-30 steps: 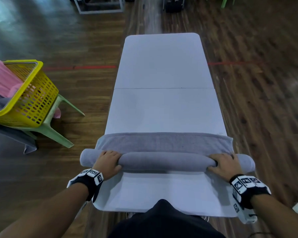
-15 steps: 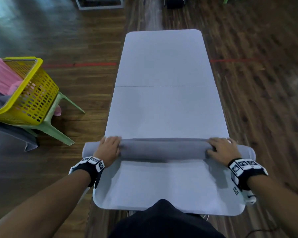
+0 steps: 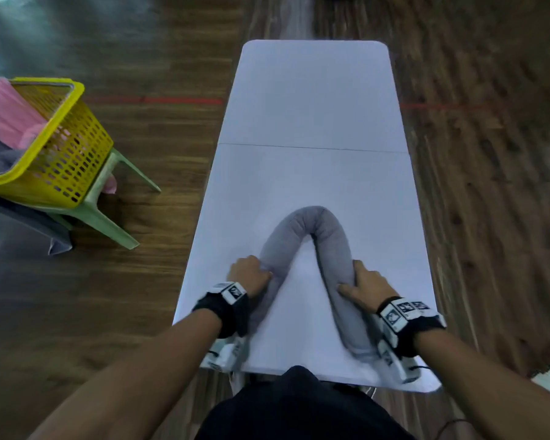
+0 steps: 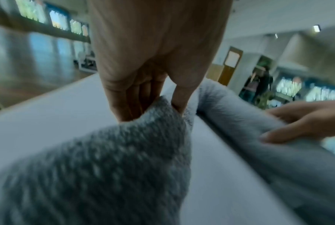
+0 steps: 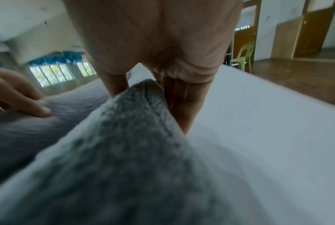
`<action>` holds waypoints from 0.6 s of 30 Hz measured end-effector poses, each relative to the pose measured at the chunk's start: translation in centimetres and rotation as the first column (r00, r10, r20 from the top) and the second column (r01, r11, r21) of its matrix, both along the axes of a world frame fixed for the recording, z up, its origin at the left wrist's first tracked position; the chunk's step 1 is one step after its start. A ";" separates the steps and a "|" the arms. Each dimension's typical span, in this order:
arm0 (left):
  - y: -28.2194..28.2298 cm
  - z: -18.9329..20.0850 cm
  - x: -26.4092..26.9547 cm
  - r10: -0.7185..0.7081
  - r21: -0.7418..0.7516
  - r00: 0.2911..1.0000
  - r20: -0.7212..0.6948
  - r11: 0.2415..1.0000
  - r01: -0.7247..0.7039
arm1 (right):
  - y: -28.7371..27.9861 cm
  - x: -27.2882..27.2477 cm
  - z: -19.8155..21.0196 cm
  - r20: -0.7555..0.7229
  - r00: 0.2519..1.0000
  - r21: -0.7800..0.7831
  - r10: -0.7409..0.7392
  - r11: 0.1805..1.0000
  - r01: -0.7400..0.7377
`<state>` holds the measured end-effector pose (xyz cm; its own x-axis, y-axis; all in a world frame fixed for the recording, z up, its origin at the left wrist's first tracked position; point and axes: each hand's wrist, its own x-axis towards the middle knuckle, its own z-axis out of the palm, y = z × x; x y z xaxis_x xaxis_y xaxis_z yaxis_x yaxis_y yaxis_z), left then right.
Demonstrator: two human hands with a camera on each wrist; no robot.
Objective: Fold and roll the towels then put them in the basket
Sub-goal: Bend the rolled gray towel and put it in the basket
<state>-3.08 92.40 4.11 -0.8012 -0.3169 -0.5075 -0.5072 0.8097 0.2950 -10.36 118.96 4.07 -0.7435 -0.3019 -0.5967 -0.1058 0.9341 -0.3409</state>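
A grey towel (image 3: 310,222), rolled into a long tube, lies bent into an upside-down V on the white table (image 3: 311,115), its bend pointing away from me. My left hand (image 3: 251,273) grips the left leg of the roll, and my right hand (image 3: 361,282) grips the right leg. In the left wrist view the fingers (image 4: 131,97) and thumb pinch the grey towel (image 4: 124,159). The right wrist view shows the same hold on the grey towel (image 5: 133,152). The yellow basket (image 3: 61,147) stands on a green chair at the left, off the table.
A pink towel (image 3: 4,112) and grey cloth sit in the basket. The green chair (image 3: 105,198) holds the basket above the wooden floor. The table's far half is bare. My black-clothed body is against the table's near edge.
The towel was a straight roll across the table. Both hands have swung its ends in and toward me, bending the roll into a V.
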 end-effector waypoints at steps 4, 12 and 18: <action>5.6 -0.3 0.6 0.127 0.199 0.992 0.008 0.972 -0.126 | -4.3 2.8 -0.9 0.058 0.992 -0.090 -0.111 0.989 0.116; 7.1 0.1 4.4 0.082 0.464 0.996 0.034 0.882 -0.089 | -9.2 4.6 -0.3 -0.056 0.973 0.058 -0.225 0.972 0.228; 1.4 -0.6 12.4 0.198 0.571 0.978 0.058 0.797 -0.195 | -14.6 3.5 -0.5 -0.191 0.982 0.153 -0.013 0.987 0.043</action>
<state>9.30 93.80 3.48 -0.7559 -0.1222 -0.6432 -0.6348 0.3771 0.6744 -6.90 104.40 3.57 -0.8539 -0.1943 -0.4828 -0.1277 0.9776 -0.1675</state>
